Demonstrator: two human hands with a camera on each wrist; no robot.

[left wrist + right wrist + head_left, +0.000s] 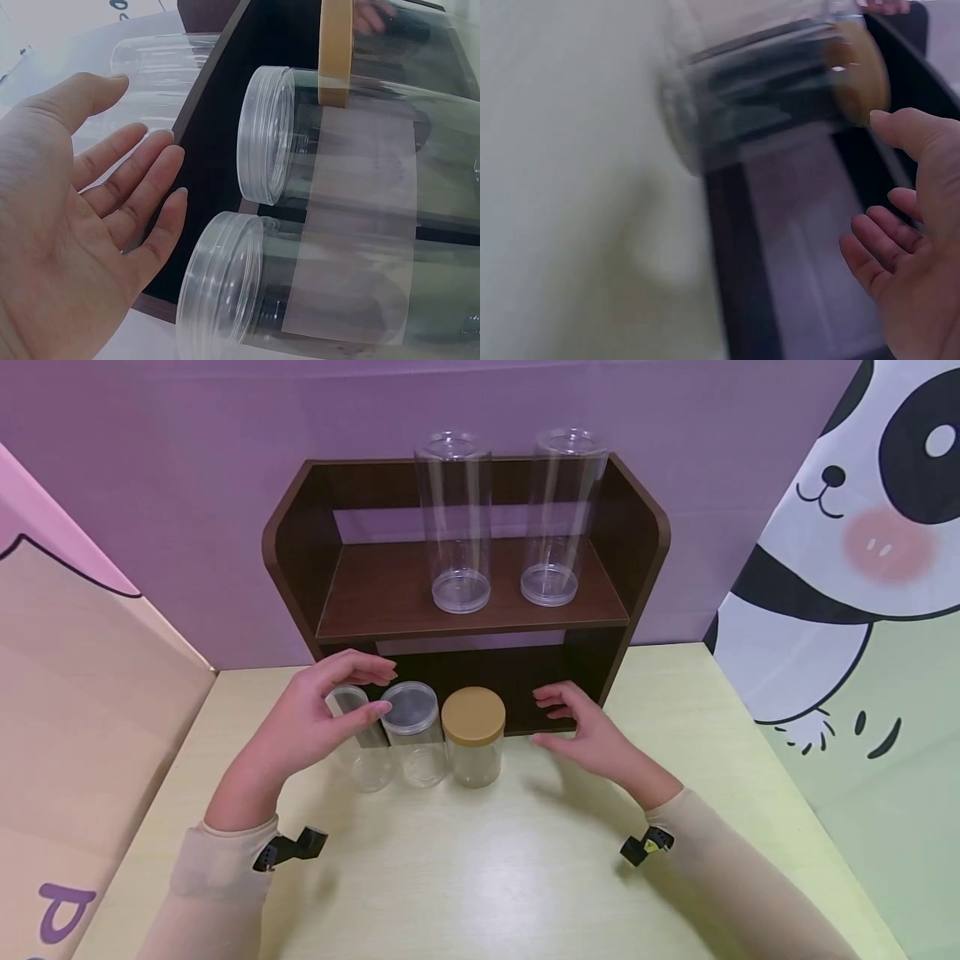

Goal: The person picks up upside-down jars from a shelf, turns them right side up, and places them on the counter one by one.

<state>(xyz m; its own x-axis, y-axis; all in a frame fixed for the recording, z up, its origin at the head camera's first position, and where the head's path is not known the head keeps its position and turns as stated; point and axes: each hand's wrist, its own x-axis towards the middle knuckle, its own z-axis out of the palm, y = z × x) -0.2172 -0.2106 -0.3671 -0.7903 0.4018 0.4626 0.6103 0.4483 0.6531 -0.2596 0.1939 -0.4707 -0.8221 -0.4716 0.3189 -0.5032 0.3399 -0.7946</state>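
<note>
In the head view my left hand (318,718) hovers over the leftmost clear jar (372,770), partly covering it, with thumb and fingers spread apart. Beside that stands a clear jar with a clear lid (412,707), then a clear jar with a tan lid (473,715). All three stand upright in a row on the table. To the right of the tan-lidded jar is my right hand (592,739), fingers loosely bent and holding nothing. From the left wrist, two clear lids (262,135) appear beyond the fingers. The right wrist view has the tan lid (864,75) near the thumb.
Behind the jars stands a dark brown two-level shelf (360,597). Its upper board carries a tall clear container (459,527) and another tall clear container (558,527). The pale table (465,885) extends in front, with a purple backdrop (187,485) behind and printed panels at both sides.
</note>
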